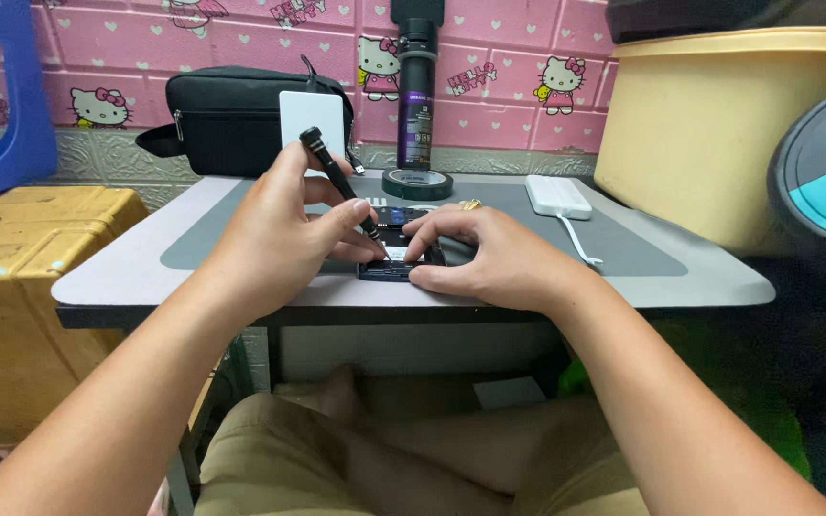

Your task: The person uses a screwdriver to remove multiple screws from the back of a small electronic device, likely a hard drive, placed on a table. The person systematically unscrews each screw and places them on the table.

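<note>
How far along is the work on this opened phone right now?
Done: the phone lies on the grey mat with its back off and its insides showing. In hand: the left hand holds a black screwdriver tip-down into it, while the right hand steadies the body. Left: it is still open; the tape roll sits unused behind.

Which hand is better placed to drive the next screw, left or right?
Left, probably. The left hand already grips the screwdriver, tip down on the opened phone. The right hand lies flat on the phone, steadying it.
</note>
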